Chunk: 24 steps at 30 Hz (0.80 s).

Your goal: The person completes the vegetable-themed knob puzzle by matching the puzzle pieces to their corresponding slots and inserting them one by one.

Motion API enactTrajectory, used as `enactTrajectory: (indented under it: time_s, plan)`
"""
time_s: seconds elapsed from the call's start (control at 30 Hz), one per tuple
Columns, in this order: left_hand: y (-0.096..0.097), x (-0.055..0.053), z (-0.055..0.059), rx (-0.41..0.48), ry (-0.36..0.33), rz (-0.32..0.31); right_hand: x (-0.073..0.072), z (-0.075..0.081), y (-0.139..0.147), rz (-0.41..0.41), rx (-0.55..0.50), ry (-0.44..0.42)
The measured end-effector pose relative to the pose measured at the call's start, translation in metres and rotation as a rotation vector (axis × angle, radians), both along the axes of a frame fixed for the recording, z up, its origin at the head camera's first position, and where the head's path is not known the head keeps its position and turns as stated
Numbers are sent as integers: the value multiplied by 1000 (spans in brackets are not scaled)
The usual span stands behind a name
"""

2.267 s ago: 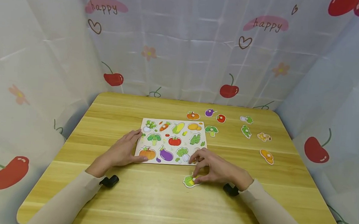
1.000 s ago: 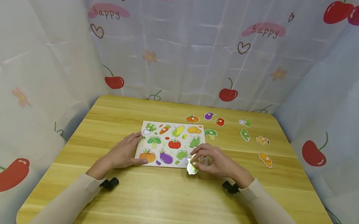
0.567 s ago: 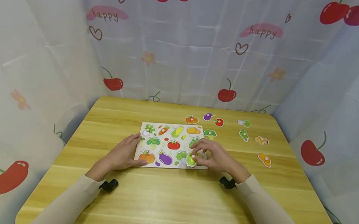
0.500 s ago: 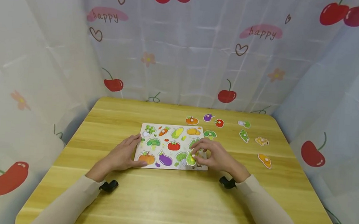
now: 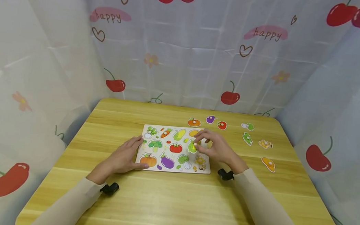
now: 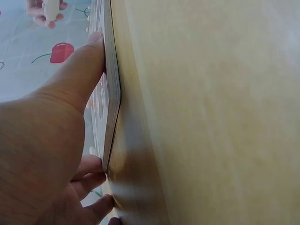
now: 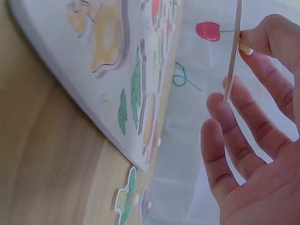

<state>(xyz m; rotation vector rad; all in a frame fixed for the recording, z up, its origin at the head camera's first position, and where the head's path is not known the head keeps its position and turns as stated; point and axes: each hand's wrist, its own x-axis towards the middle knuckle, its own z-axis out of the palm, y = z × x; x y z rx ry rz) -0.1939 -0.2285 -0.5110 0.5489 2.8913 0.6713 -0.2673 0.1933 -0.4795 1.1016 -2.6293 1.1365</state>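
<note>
My left hand (image 5: pixel 123 157) lies along the left edge of a white wooden puzzle board (image 5: pixel 163 146). Its thumb (image 6: pixel 79 70) rests on top near the front edge, while the other fingers touch the left side. Above the right part of the board, my right hand (image 5: pixel 216 147) pinches a green and yellow corn puzzle piece (image 5: pixel 191 147) by its small knob (image 7: pixel 245 47). Seen edge-on in the right wrist view, the thin piece stands clear of the board. The hand hides part of the board's right side. A carrot (image 5: pixel 165 133) and a radish (image 5: pixel 149 133) with knobs sit in the board.
Behind the board lie pumpkin (image 5: pixel 194 122), eggplant (image 5: pixel 210 119) and tomato (image 5: pixel 222 125) pieces. A broccoli piece (image 7: pixel 124 199) lies beside its right corner. Farther right are a bok choy (image 5: pixel 248 126), a green pod piece (image 5: pixel 247 139), a mushroom piece (image 5: pixel 265 144) and a potato-like piece (image 5: pixel 268 164).
My right hand has picked the corn piece up from the table in front of the board, tilted it, and carried it up and back across the board's right side. My left hand has stayed.
</note>
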Motion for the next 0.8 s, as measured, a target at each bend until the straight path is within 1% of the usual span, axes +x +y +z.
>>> enactTrajectory:
  time_s: [0.13, 0.37, 0.57, 0.8]
  plan:
    - [-1, -1, 1, -10, -3, -1, -8, 0, -5, -29, 10, 8]
    - [-1, -1, -2, 1, 4, -11, -19, -1, -14, -68, 22, -42]
    - [0, -2, 0, -4, 16, -7, -37, -2, -25, -67, 21, -20]
    - [0, 0, 1, -9, 4, -4, -48, -2, -37, -61, 51, -36]
